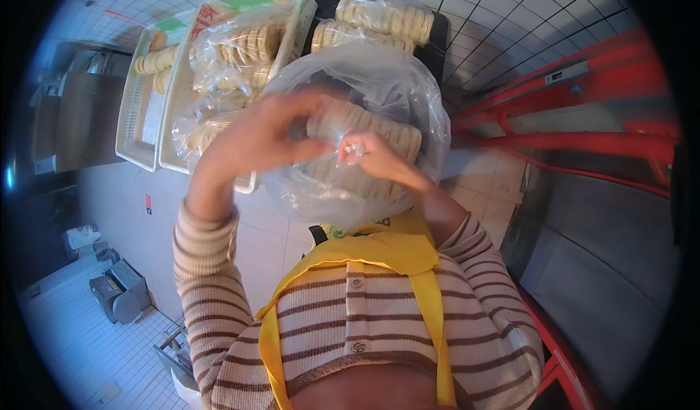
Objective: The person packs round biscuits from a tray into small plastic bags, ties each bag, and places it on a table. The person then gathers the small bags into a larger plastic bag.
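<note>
My right hand [367,154] pinches a bunched piece of clear plastic, which looks like the gathered end of a bag. Beneath it lies a clear bag of stacked round pale dough discs [396,136], in the mouth of a large clear plastic liner bag [432,98] that is spread wide and rounded in front of my body. My left hand [262,131], blurred by motion, hovers at the left side of this bag with thumb and fingers apart. Nothing shows between them. More discs show dimly through the liner's near side.
Left of the liner, a white plastic crate [170,131] holds several bagged disc stacks [246,46]. A second crate [131,120] beyond it has loose stacks [156,62]. Two more bags [385,19] rest on a black surface by the tiled wall. A red metal frame [596,142] stands right.
</note>
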`<state>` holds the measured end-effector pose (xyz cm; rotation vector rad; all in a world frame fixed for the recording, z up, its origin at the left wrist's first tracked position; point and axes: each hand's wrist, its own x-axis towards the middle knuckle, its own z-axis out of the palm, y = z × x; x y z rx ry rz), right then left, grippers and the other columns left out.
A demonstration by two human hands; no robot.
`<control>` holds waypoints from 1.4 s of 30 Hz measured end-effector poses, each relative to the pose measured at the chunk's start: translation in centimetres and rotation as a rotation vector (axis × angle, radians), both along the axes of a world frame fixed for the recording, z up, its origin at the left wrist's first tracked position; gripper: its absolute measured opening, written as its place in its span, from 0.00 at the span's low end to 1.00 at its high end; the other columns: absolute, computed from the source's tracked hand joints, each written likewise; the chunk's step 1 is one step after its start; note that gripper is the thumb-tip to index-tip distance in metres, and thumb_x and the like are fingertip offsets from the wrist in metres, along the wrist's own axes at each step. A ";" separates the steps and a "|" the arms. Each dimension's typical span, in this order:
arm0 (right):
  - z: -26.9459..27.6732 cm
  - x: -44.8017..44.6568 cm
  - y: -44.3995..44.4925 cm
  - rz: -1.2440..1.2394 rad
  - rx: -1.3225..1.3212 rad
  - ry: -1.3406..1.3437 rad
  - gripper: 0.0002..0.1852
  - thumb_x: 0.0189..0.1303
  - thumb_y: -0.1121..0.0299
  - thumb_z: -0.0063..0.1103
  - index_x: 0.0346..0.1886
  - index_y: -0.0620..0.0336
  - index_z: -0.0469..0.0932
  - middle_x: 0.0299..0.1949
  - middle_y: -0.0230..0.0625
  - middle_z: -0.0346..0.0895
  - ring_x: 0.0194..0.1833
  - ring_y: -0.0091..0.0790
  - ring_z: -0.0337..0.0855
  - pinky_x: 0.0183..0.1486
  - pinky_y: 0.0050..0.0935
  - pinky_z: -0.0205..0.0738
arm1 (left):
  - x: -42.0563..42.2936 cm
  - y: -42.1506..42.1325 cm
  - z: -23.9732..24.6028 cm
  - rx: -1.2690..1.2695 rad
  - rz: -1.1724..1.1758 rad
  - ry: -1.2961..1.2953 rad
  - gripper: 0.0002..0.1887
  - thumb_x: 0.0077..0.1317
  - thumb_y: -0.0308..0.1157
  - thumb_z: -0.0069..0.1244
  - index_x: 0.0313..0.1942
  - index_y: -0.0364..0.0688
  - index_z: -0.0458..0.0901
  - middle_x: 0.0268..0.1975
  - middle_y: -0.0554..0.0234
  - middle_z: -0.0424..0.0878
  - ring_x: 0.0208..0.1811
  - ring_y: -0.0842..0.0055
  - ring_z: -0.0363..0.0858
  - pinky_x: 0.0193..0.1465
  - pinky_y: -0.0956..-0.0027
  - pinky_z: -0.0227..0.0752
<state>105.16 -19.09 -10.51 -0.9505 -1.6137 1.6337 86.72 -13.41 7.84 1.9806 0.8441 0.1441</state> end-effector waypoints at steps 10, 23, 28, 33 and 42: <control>0.7 -0.9 -1.5 0.060 0.063 -0.117 0.11 0.46 0.84 0.45 0.26 0.60 0.77 0.30 0.41 0.71 0.35 0.46 0.73 0.38 0.37 0.66 | 11.4 12.8 -17.6 0.953 -0.547 0.662 0.16 0.61 0.33 0.47 0.50 0.55 0.80 0.54 0.58 0.79 0.53 0.66 0.78 0.61 0.55 0.63; -2.7 -5.4 -2.1 0.027 -0.042 -0.320 0.05 0.54 0.75 0.52 0.32 0.59 0.78 0.33 0.44 0.74 0.39 0.48 0.76 0.41 0.39 0.69 | 9.6 17.5 -11.6 0.670 -0.037 -0.377 0.18 0.51 0.19 0.44 0.42 0.43 0.82 0.37 0.52 0.81 0.37 0.59 0.82 0.41 0.63 0.74; 8.2 1.2 2.5 0.327 0.143 -0.177 0.08 0.59 0.71 0.56 0.41 0.57 0.80 0.35 0.44 0.80 0.40 0.47 0.80 0.45 0.35 0.72 | 4.3 9.5 -9.1 0.384 -0.591 0.218 0.14 0.51 0.22 0.49 0.40 0.43 0.81 0.37 0.53 0.82 0.41 0.57 0.80 0.43 0.57 0.75; 10.0 7.3 16.8 -0.410 0.096 -0.352 0.16 0.56 0.61 0.64 0.42 0.62 0.79 0.37 0.39 0.81 0.37 0.29 0.82 0.44 0.29 0.76 | 1.7 5.7 -9.1 -0.090 -0.638 -0.031 0.16 0.49 0.23 0.56 0.42 0.41 0.79 0.42 0.56 0.80 0.41 0.57 0.79 0.44 0.58 0.73; -8.1 3.8 22.3 -0.423 0.432 -1.036 0.24 0.42 0.68 0.67 0.48 0.53 0.74 0.50 0.40 0.71 0.52 0.46 0.73 0.52 0.43 0.69 | 0.4 7.4 -9.1 -0.294 -0.315 -0.109 0.09 0.56 0.26 0.57 0.38 0.39 0.80 0.31 0.59 0.78 0.33 0.62 0.78 0.36 0.67 0.71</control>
